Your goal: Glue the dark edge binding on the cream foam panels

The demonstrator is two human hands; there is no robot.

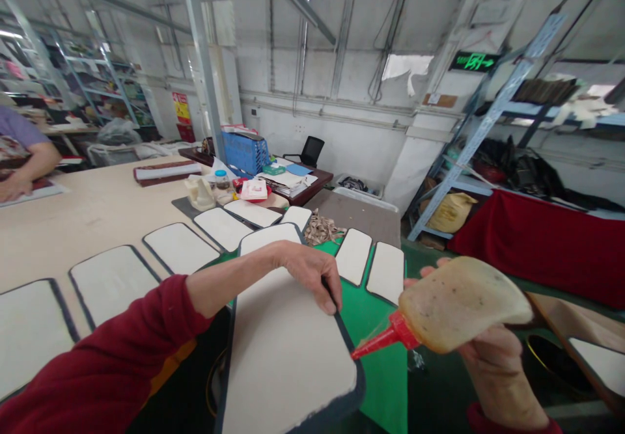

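Note:
A glue bottle [454,304] with a pale, grimy body and a red nozzle lies tilted in my right hand [493,349], fingers wrapped round it. Its nozzle tip meets the right edge of a large white panel with a dark border [288,349], close to the near corner. My left hand [312,274] pinches that same panel's right edge farther up, thumb on the white face. The fingers beneath the panel are hidden. Under it shows a green work surface [385,382].
Similar bordered panels [114,281] lie along the table [112,203] on the left, and two narrow ones [385,271] on the green surface. Grey-brown scraps [322,227] are heaped behind. A co-worker's hand [17,187] rests on the far left. Shelving [469,154] stands right.

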